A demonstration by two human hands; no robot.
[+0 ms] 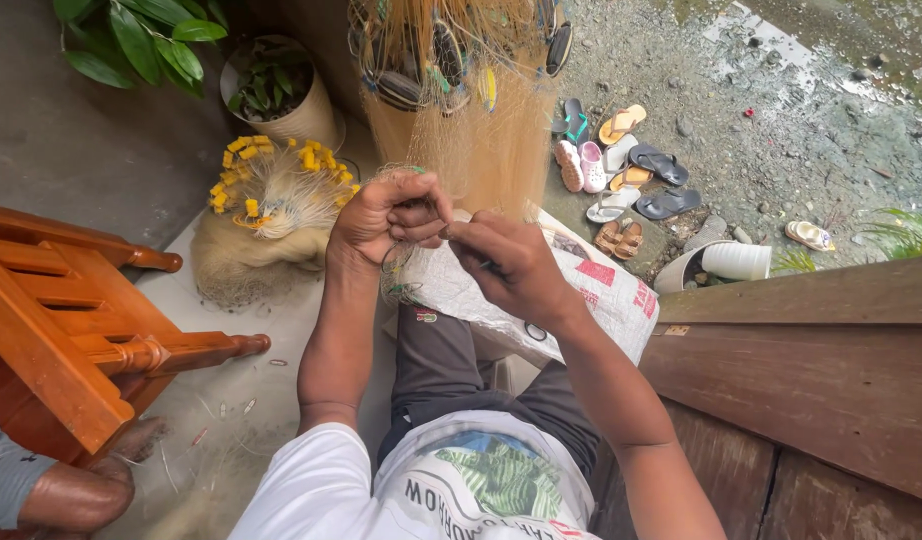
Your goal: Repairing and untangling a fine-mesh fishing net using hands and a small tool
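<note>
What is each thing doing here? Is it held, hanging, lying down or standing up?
Left hand: closed, pinching net.
Right hand: closed on net.
Fishing net: hanging, stretched to the hands.
Net pile with yellow floats: heaped on floor.
White cup: lying on its side.
Sandals: scattered on ground.
Potted plant: upright.

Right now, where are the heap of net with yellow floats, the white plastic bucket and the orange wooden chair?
heap of net with yellow floats (266, 200), head view, on its tangled middle.
white plastic bucket (736, 261), head view, on its side wall.
orange wooden chair (56, 330), head view, on a slat.

net (481, 130): tan | floats (243, 150): yellow | sack (591, 290): white, red print | chair (61, 320): orange
</note>
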